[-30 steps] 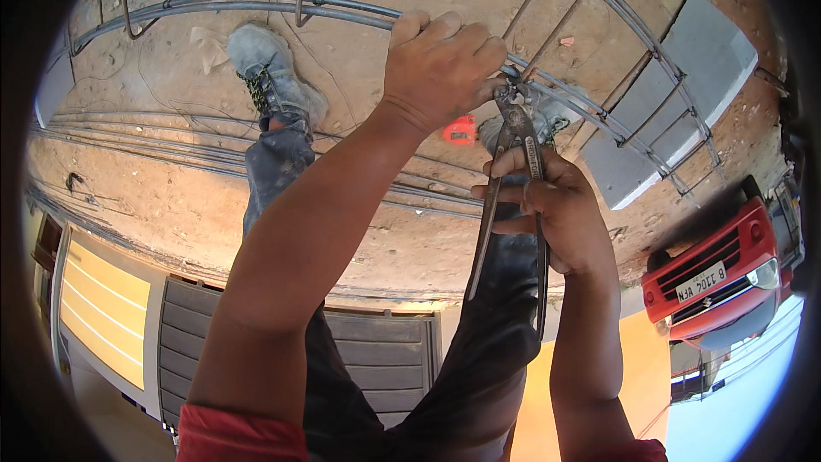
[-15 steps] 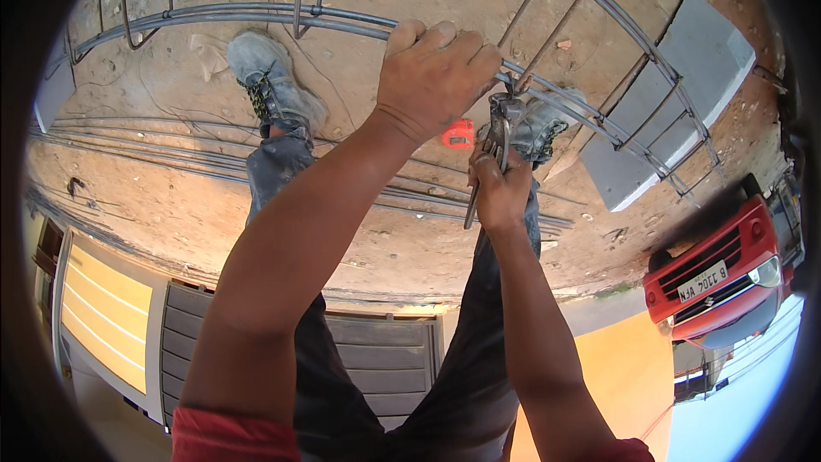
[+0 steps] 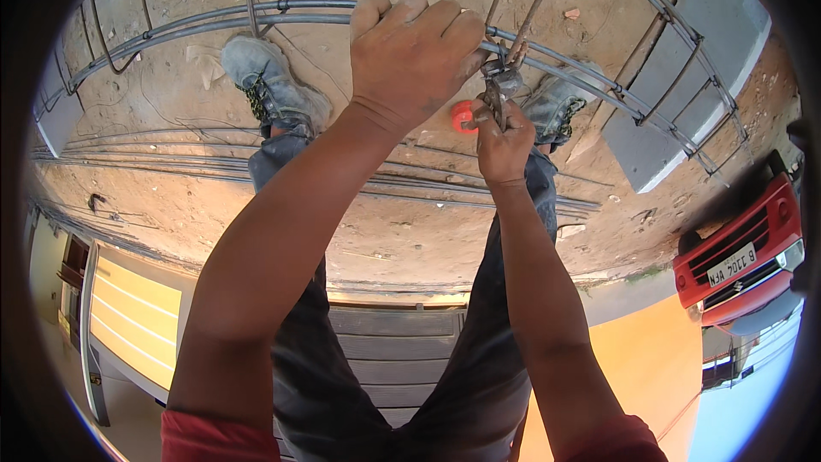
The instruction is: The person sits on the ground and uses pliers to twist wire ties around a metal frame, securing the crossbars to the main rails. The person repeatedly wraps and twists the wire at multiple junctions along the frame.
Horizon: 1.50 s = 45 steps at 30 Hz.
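A long cage of grey steel rebar point(image 3: 316, 17), with bent stirrups point(image 3: 533, 10) across it, runs over the upper part of the head view. My left hand point(image 3: 412, 56) is closed over the near pair of bars, its knuckles up. Just right of it, my right hand point(image 3: 506, 144) grips a pair of worn metal pincers point(image 3: 503, 81) by the handles. The pincers' head is at the joint where a stirrup crosses the near bars. Any wire in the jaws is too small to make out.
A red tape measure point(image 3: 463, 117) lies on the dirt between my shoes point(image 3: 275, 84). Loose steel rods point(image 3: 214, 158) stretch across the ground near my feet. A grey slab point(image 3: 684, 77) lies under the cage at right. A red car point(image 3: 742, 248) stands farther right.
My right hand has turned the pincers, so the handle that stuck out below the hand no longer shows. The view has shifted slightly, and both hands appear a little higher.
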Tool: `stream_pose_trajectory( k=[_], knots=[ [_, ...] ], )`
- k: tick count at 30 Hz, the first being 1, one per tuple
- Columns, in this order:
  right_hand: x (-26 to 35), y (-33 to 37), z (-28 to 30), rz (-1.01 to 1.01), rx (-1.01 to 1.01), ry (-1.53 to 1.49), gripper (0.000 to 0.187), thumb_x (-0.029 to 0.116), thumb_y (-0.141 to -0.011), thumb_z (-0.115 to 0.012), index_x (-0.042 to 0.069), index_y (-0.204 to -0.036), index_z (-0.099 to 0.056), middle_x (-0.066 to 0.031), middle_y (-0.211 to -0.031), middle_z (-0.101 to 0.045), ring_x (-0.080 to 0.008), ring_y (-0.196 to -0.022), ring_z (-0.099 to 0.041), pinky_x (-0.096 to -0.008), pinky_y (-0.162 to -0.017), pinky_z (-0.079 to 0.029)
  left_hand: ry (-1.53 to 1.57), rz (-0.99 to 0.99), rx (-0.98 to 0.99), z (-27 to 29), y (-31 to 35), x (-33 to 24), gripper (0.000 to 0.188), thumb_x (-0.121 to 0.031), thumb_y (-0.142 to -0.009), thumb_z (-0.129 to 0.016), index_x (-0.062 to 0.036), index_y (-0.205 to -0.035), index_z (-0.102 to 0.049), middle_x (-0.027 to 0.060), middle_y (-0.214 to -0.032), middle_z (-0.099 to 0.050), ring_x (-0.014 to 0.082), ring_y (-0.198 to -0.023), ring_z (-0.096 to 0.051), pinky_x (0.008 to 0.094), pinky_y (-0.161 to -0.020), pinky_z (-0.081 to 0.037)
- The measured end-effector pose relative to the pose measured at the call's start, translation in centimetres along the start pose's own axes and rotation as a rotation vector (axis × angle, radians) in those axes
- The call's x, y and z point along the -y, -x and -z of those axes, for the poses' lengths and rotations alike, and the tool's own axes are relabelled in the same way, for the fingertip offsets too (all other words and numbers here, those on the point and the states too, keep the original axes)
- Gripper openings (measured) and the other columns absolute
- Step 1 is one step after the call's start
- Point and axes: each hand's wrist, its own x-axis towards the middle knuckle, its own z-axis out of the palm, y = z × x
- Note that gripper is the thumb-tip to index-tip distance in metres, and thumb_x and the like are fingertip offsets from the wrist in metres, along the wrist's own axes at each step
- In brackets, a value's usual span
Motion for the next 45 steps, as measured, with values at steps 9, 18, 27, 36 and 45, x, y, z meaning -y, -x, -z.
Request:
stream_pose_trajectory(
  k=[9,18,27,36,45],
  knots=[
    [3.4,3.9,0.9,-0.579,0.571,-0.958,0.019,0.011,-0.087,-0.063,-0.008,-0.092,-0.063,-0.0144,-0.069,-0.062,-0.0262,-0.058,-0.062,-0.0395,-0.053,-0.054,0.671,0.695,0.159,6.8,3.5,-3.7,0.048,-0.042,-0.081,-0.075,-0.0014,-0.103,-0.061,0.0131,-0.099,-0.060,0.0248,-0.095,-0.061,0.0354,-0.081,-0.048],
    [4.2,3.2,4.4,-0.714,0.803,-0.888,0.018,0.003,-0.074,-0.072,-0.006,-0.086,-0.062,-0.0178,-0.068,-0.062,-0.0304,-0.056,-0.065,-0.0449,-0.053,-0.060,1.325,1.101,0.908,3.0,2.1,-5.2,0.039,-0.035,-0.085,-0.072,-0.0006,-0.103,-0.066,0.0045,-0.089,-0.066,0.0166,-0.079,-0.063,0.0313,-0.072,-0.049],
    [2.7,7.0,4.0,0.051,0.014,0.549,0.048,0.010,-0.075,-0.078,-0.002,-0.115,-0.054,-0.0086,-0.086,-0.064,-0.0251,-0.075,-0.064,-0.0302,-0.067,-0.052,0.770,0.829,0.296,0.2,3.3,-9.8,0.030,-0.027,-0.087,-0.068,0.0016,-0.090,-0.060,0.0159,-0.084,-0.056,0.0372,-0.072,-0.063,0.0428,-0.064,-0.052],
    [1.4,7.9,1.5,-0.313,0.035,-0.039,0.013,0.005,-0.081,-0.067,-0.002,-0.092,-0.067,-0.0040,-0.076,-0.062,-0.0166,-0.068,-0.060,-0.0260,-0.063,-0.046,0.812,0.715,0.248,5.9,7.1,-7.9,0.054,-0.042,-0.083,-0.076,0.0006,-0.110,-0.055,0.0182,-0.111,-0.062,0.0302,-0.098,-0.066,0.0382,-0.080,-0.053],
    [2.0,9.8,2.6,-0.899,1.002,-1.461,0.040,0.019,-0.067,-0.057,-0.007,-0.096,-0.067,-0.0197,-0.059,-0.054,-0.0305,-0.048,-0.053,-0.0433,-0.057,-0.048,1.737,1.439,0.952,5.3,3.1,-7.2,0.045,-0.026,-0.086,-0.075,0.0030,-0.114,-0.056,0.0154,-0.103,-0.065,0.0198,-0.092,-0.066,0.0345,-0.086,-0.051]
  ],
)
